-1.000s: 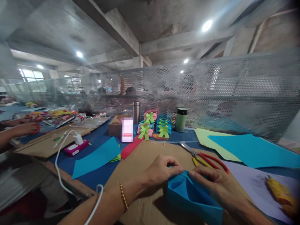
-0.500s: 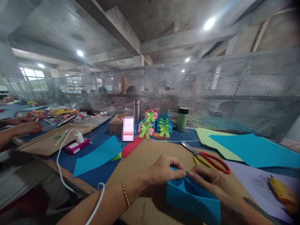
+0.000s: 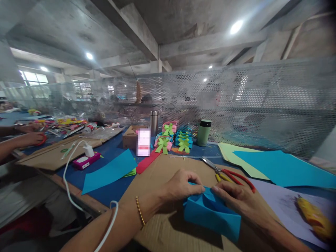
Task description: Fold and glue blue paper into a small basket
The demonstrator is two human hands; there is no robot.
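Between my hands is a blue folded paper box (image 3: 210, 217), its top open and its walls bent inward in places. My left hand (image 3: 185, 183) pinches the far left edge of the box between thumb and fingers. The far right side is gripped by my right hand (image 3: 232, 196), with the thumb along the upper edge and the other fingers partly hidden behind the paper. Beneath the box lies a sheet of brown cardboard (image 3: 154, 182). Just beyond my right hand rest scissors (image 3: 220, 170) with red and yellow handles.
Small pink and blue paper baskets (image 3: 183, 141) with green bows stand ahead, near a green tumbler (image 3: 204, 133) and a steel flask (image 3: 154, 120). Blue sheets (image 3: 283, 166) lie right; a yellow tool (image 3: 313, 217) rests on purple paper. A white cable (image 3: 67, 178) runs left, near a co-worker's hands (image 3: 33, 138).
The blue box has tilted and shifted slightly left and up. My hands have moved a little apart along its far edge, both still holding it.
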